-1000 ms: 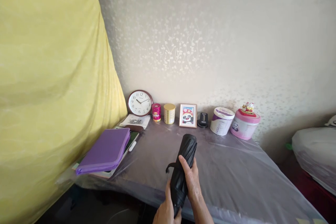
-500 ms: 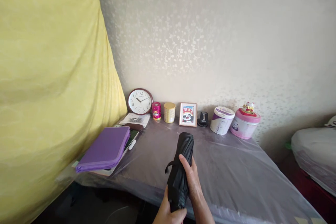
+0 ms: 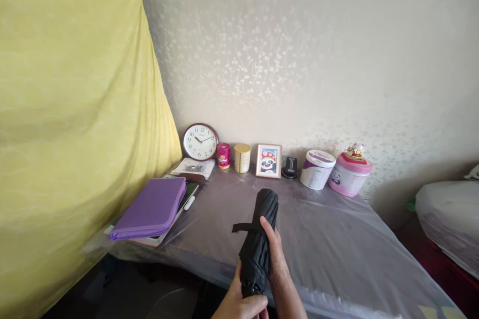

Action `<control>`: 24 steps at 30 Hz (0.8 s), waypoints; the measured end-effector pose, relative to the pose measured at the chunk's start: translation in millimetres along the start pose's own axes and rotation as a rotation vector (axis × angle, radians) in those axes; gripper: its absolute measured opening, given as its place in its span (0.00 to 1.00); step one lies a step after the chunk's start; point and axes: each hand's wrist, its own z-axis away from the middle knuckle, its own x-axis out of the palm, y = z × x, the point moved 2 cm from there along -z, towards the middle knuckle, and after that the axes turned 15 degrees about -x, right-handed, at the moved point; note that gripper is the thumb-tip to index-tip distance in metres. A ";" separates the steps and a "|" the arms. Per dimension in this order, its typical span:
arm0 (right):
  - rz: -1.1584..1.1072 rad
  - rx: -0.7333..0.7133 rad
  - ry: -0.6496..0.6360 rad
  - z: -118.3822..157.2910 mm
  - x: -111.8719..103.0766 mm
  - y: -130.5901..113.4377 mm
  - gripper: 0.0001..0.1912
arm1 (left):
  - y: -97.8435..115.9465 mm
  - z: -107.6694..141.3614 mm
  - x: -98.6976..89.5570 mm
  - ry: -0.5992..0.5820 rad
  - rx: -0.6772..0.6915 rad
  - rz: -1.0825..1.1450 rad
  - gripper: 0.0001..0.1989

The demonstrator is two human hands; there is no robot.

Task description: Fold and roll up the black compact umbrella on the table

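A folded black umbrella [image 3: 258,249] is held tilted upward over the table's front edge, its top leaning slightly right. Its loose strap [image 3: 242,228] sticks out to the left. My left hand [image 3: 243,299] is closed around the lower end, by the handle, which is mostly hidden. Higher up, my right hand [image 3: 275,254] wraps the right side of the folded cloth, with the thumb lying across its front.
Covered table [image 3: 318,239]. Along the wall stand a clock [image 3: 200,141], pink tin [image 3: 223,156], yellow-lidded can [image 3: 242,158], framed panda picture [image 3: 268,161], black device [image 3: 290,167] and two tubs [image 3: 317,170]. A purple folder [image 3: 149,208] lies left.
The strap now stretches out to the left instead of hanging curled down. My right hand and the umbrella have shifted slightly; both hands keep their hold.
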 end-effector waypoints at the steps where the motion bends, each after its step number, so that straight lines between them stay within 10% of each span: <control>1: 0.027 -0.027 -0.006 -0.2 0.0 -1.9 0.29 | -2.1 -2.3 0.6 0.032 -0.022 -0.022 0.40; 9: 0.115 -0.096 0.018 1.1 7.4 2.4 0.29 | -11.8 -10.4 -14.9 0.599 0.047 -0.621 0.42; 16: -0.031 -0.007 0.038 -0.2 1.1 9.6 0.31 | 4.3 3.7 -18.2 0.147 0.051 -0.107 0.49; 24: 0.109 -0.090 -0.004 -3.6 3.9 9.2 0.28 | 19.7 -3.6 -14.6 0.235 0.085 -0.090 0.48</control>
